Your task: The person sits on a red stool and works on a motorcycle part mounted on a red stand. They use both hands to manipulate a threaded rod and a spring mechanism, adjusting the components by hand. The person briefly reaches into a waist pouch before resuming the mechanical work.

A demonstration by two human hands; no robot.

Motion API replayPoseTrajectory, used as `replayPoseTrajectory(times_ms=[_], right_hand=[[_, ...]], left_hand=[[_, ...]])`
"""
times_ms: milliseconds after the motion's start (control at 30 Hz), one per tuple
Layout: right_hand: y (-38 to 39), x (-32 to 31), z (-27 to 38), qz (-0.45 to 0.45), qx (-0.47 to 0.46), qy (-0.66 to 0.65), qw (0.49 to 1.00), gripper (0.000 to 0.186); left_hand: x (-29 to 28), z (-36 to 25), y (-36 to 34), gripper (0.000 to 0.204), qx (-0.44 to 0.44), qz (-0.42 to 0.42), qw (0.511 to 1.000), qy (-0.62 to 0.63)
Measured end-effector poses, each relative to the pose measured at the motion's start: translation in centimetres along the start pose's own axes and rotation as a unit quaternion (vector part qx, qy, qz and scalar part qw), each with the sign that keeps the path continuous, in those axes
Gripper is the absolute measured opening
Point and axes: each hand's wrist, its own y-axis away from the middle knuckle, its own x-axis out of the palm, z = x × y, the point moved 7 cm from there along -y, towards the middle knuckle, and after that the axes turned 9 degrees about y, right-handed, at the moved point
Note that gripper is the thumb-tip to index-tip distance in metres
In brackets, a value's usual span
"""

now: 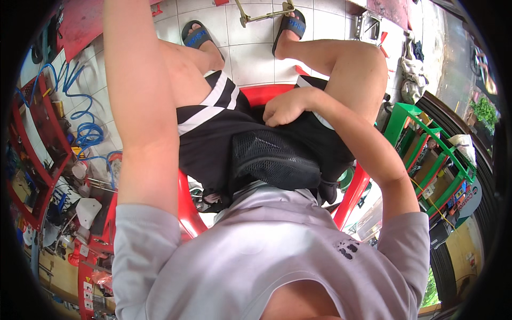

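I sit on a red plastic chair. My left arm stretches forward past the top edge of the head view, so its hand is out of sight. Above the black shorts with white stripes, my right hand rests between the thighs near the chair's front edge. Its fingers are curled in loosely; the palm is hidden and nothing sticks out of it. A black mesh pouch with a zip lies across my lap, close behind that hand.
Blue coiled hose hangs at the left by a red metal rack among cluttered tools. A green metal rack holding goods stands at the right. Ahead, a metal stand rises near my sandalled feet on white floor tiles.
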Motion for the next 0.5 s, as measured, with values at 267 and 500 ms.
replayPoseTrajectory(times_ms=[267, 500], right_hand=[[-0.6, 3.0, -0.5, 0.099, 0.061, -0.06, 0.991, 0.044], [0.1, 3.4, -0.5, 0.068, 0.086, -0.086, 0.99, 0.042]], left_hand=[[-0.1, 0.7, -0.4, 0.051, -0.035, 0.035, 0.999, -0.005], [0.2, -0.6, 0.5, 0.049, -0.039, 0.029, 0.999, -0.012]])
